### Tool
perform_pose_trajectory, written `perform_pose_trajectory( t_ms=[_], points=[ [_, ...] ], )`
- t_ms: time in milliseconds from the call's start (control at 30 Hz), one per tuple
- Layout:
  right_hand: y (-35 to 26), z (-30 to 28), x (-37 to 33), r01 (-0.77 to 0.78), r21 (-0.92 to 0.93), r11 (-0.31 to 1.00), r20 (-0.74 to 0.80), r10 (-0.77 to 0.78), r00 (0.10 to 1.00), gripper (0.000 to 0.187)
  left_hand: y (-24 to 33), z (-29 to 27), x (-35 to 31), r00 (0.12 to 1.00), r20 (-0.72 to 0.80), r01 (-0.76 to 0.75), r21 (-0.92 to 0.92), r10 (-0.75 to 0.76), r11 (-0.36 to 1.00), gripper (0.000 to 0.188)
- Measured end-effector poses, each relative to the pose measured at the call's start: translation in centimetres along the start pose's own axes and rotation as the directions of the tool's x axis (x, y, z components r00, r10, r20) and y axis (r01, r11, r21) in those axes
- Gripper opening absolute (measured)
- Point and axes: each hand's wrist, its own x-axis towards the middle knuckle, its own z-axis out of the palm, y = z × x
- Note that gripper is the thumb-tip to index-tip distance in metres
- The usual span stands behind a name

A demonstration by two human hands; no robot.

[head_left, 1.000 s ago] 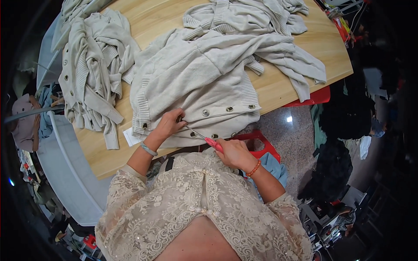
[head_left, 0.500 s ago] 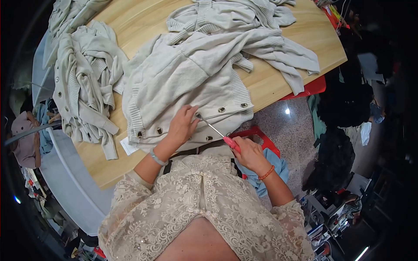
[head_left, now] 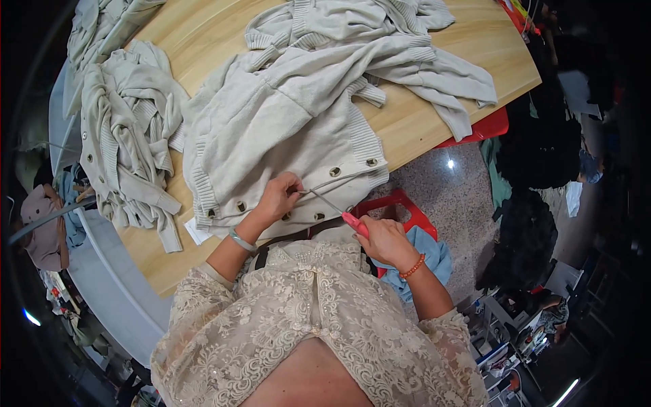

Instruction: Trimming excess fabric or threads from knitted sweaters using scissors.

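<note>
Bench (head_left: 475, 88): one. Light grey buttoned cardigan (head_left: 237, 129) across the near edge: one, bearing at least six visible buttons (head_left: 334, 171). Grey knit heaps along the left edge: two, the nearer heap (head_left: 129, 129) and the farther heap (head_left: 112, 27); garments per heap not separable. Knit heap (head_left: 339, 20) toward the far edge: one. White slip (head_left: 197, 231) by the near edge: one. Grips: two, left grip (head_left: 279, 197) and right grip (head_left: 384, 242). Pink-handled tool (head_left: 355, 224): one. Wrist ornaments: two, one pale bangle (head_left: 242, 241) and one orange beaded bracelet (head_left: 413, 266).
</note>
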Motion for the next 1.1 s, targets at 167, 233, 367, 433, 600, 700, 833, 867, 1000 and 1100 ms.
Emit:
perform_pose_trajectory(
  t_ms=[167,233,367,433,600,700,833,867,1000,1100],
  points=[
    [0.7,0.3,0.0,0.031,0.024,0.999,-0.03,-0.03,0.999,0.026,0.2,-0.3,-0.3,0.999,0.028,0.024,-0.006,-0.024,1.0,0.014],
    [1.0,-0.5,-0.1,-0.026,0.046,0.999,-0.056,0.029,0.998,0.025,1.1,-0.2,0.2,0.957,-0.064,-0.249,0.315,0.282,0.916,0.012],
    [2.9,-0.3,-1.5,0.062,0.081,0.995,-0.289,-0.036,0.957,0.026,4.6,2.1,2.6,0.99,-0.067,-0.107,0.183,0.121,0.977,0.019],
    [3.2,-0.7,-1.7,0.021,0.061,0.998,-0.288,-0.002,0.958,0.026,5.6,3.4,4.3,0.999,-0.037,0.001,0.075,0.002,0.997,0.026],
    [4.7,-1.2,-3.0,-0.084,0.003,0.996,-0.273,0.082,0.959,0.026,3.4,5.5,6.0,0.999,0.042,-0.009,0.14,0.003,0.99,0.03],
    [5.0,-1.4,-3.5,-0.12,-0.056,0.991,-0.151,0.11,0.982,0.027,3.4,5.3,6.3,0.989,0.086,0.114,0.042,-0.117,0.993,0.027],
    [4.4,-2.1,-3.8,-0.114,-0.016,0.993,-0.131,0.111,0.985,0.029,3.4,5.0,6.3,0.994,0.085,0.061,0.035,-0.063,0.998,0.025],
    [4.3,-2.3,-3.7,-0.123,-0.032,0.992,-0.106,0.119,0.987,0.03,3.6,4.8,6.3,0.993,0.106,0.055,0.055,-0.061,0.997,0.025],
    [3.6,-2.6,-3.3,-0.048,-0.04,0.998,-0.016,0.048,0.999,0.032,2.6,4.9,5.8,0.991,0.115,-0.067,0.03,0.063,0.997,0.023],
    [3.5,-3.0,-2.9,-0.062,-0.016,0.998,-0.044,0.061,0.997,0.033,2.7,4.8,5.6,0.994,0.108,-0.04,0.026,0.037,0.999,0.021]
  ],
)
